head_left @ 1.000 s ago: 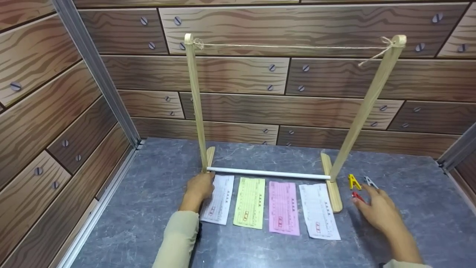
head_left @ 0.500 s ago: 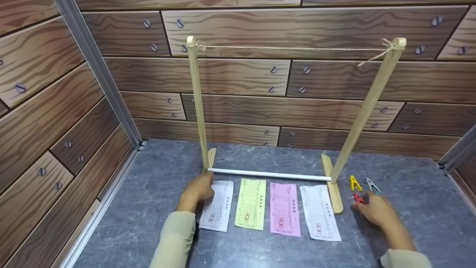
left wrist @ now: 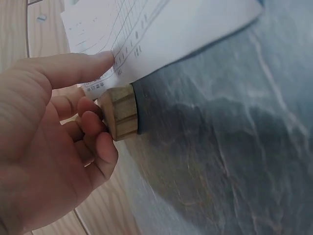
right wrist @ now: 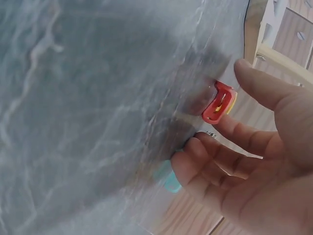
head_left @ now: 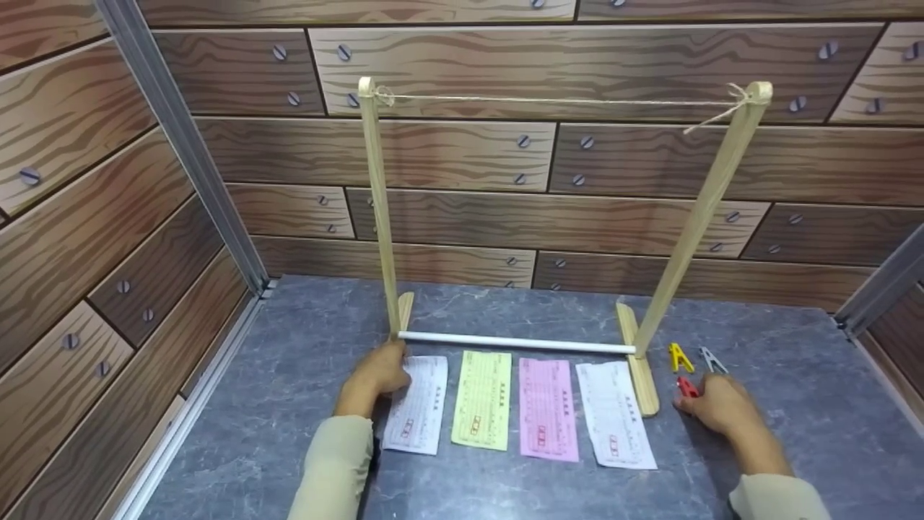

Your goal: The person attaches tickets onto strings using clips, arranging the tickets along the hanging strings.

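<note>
In the head view my left hand (head_left: 379, 368) is at the left foot of a wooden stand (head_left: 382, 217), beside the nearest white printed slip (head_left: 417, 404). The left wrist view shows curled fingers against the end of the wooden foot (left wrist: 122, 112), with the thumb straighter over the slip (left wrist: 132, 29). My right hand (head_left: 725, 408) is at a red clip (head_left: 687, 388). In the right wrist view a fingertip is right at the red clip (right wrist: 218, 104), while the thumb stands apart from it. A yellow clip (head_left: 678, 357) and a grey-blue clip (head_left: 712, 360) lie just beyond.
A yellow slip (head_left: 482, 399), a pink slip (head_left: 548, 409) and another white slip (head_left: 616, 414) lie in a row before the stand's white rod (head_left: 512, 342). A string (head_left: 556, 100) spans the post tops. Wood-patterned panels (head_left: 462, 159) enclose the marbled table (head_left: 216, 433).
The left white slip has shifted slightly toward the person. My right hand has drawn back from the grey-blue clip to the red clip, its fingers curling more. My left hand stays near the foot.
</note>
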The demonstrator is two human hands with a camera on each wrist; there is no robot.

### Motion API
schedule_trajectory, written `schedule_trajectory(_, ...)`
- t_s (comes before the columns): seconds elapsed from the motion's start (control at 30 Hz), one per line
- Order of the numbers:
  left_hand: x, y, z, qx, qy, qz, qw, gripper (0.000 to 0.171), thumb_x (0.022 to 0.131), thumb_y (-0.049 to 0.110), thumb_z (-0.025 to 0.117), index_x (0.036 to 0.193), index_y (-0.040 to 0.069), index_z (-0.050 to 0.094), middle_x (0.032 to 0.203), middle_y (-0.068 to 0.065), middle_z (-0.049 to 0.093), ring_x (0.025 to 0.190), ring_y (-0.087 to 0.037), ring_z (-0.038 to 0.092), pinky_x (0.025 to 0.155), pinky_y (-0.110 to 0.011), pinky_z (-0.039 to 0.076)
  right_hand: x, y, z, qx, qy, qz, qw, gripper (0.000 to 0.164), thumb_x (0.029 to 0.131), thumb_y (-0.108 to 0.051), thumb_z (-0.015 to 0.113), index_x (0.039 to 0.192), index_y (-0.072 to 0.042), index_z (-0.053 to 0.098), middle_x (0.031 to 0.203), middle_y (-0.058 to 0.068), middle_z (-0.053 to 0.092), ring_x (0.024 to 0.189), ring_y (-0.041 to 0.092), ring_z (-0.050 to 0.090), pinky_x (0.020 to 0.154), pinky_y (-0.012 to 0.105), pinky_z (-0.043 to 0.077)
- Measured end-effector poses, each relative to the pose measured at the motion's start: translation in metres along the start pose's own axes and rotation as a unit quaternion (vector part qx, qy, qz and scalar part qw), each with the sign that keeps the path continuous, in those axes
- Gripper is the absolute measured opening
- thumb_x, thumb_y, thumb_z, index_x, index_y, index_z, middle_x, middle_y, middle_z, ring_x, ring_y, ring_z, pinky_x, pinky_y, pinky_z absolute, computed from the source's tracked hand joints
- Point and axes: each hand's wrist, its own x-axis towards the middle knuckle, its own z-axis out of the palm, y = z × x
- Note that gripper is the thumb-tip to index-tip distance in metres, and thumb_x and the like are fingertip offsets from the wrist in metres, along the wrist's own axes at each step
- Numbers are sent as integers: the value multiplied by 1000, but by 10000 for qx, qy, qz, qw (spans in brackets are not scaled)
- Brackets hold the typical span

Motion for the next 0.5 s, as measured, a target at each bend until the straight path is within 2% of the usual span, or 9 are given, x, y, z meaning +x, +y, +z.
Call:
schedule_trajectory(0.2,0,-2,5,-93,448,227,9987,7,78,0,59,81,5,56,71,-5,51,66,-22,50,61,-40,44,-2,-4,-4,-212,-88,99,9997,27,80,-23,70,76,0,56,71,11,49,65,27,47,60,46,41)
schedule_trajectory(0.33,0,-5,11,-217,627,314,9973,6,81,0,55,81,6,56,69,-4,51,63,-21,49,58,-39,44,-5,-1,-7,-51,-132,156,9998,24,81,-19,67,85,3,59,76,15,56,71,30,51,64,49,42)
schedule_trajectory(0.5,-2,-6,12,-285,659,378,9967,4,81,2,55,81,5,57,73,-6,52,67,-22,50,63,-41,45,-5,1,-7,304,15,-31,9995,32,83,-20,65,96,9,62,82,17,61,76,31,56,66,49,45)
